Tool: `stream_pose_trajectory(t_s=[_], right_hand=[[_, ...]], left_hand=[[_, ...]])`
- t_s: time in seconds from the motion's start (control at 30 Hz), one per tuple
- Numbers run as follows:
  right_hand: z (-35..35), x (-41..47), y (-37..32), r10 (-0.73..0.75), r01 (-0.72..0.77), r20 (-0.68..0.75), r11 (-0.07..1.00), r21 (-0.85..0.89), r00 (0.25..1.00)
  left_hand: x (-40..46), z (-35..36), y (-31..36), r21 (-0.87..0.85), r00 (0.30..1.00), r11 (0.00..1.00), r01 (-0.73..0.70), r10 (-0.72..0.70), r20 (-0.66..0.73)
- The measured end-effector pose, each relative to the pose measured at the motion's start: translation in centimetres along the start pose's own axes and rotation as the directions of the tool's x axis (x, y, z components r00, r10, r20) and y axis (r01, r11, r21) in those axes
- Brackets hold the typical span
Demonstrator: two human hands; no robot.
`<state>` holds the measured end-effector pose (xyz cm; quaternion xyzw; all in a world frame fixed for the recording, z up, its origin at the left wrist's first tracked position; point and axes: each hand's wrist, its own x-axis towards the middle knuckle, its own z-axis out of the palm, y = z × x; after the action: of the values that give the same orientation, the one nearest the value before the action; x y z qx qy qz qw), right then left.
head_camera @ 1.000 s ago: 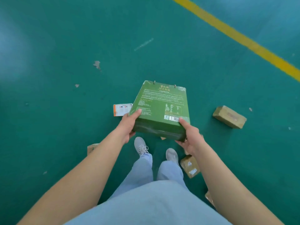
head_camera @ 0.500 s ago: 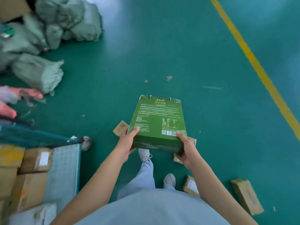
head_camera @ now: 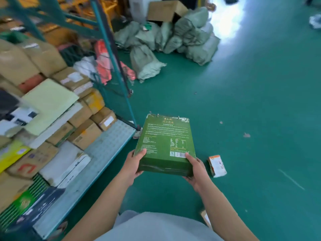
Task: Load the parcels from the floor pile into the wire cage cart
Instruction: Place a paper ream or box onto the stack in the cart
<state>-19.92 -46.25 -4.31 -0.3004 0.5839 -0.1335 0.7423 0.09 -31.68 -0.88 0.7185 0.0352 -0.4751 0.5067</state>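
A flat green box [head_camera: 165, 141] with printed text and a barcode is held level in front of me. My left hand [head_camera: 133, 162] grips its near left corner, thumb on top. My right hand [head_camera: 196, 168] grips its near right corner, thumb by the barcode. The wire cage cart [head_camera: 107, 148] stands to my left, its pale perforated deck edged in teal and its teal posts rising at the corner. The cart is stacked with several cardboard and white parcels [head_camera: 52, 119]. The box hangs over the floor just right of the cart's edge.
A small white and orange carton [head_camera: 217, 165] lies on the green floor right of the box. A brown parcel corner [head_camera: 205, 218] shows by my right forearm. Grey-green sacks [head_camera: 173, 37] and an open cardboard box [head_camera: 165, 11] are heaped ahead beyond the cart.
My view has swung left and upward, bringing the loaded cart and the sacks into view. Both hands keep the same grip on the green box, which now sits beside the cart's edge.
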Motion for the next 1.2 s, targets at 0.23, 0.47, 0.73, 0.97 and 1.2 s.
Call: stream_pose_trajectory(t_s=[0.23, 0.47, 0.73, 0.97, 1.2], right_hand=[[13.4, -1.3, 2.8, -0.021, 0.037, 0.122, 0.991, -0.126, 0.992], [29.8, -5.3, 7.7, -0.011, 0.072, 0.21, 0.955, -0.287, 0.978], [44.1, -7.7, 13.1, 0.003, 0.126, 0.326, 0.92, -0.372, 0.945], [52.0, -8.0, 14.0, -0.031, 0.187, 0.364, 0.896, -0.403, 0.931], [57.4, -5.9, 12.4, -0.082, 0.205, 0.337, 0.914, -0.349, 0.938]], left_hand=[[-0.5, -13.3, -0.2, -0.187, 0.99, 0.982, -0.03, 0.003, -0.143], [-1.2, -29.6, -0.3, -0.349, 0.963, 0.934, -0.079, -0.02, -0.27], [-0.5, -43.9, -2.1, -0.455, 0.928, 0.879, -0.142, -0.043, -0.371], [0.7, -49.9, -1.2, -0.515, 0.92, 0.835, -0.194, -0.027, -0.392], [4.0, -52.7, 3.2, -0.501, 0.923, 0.836, -0.224, 0.017, -0.385]])
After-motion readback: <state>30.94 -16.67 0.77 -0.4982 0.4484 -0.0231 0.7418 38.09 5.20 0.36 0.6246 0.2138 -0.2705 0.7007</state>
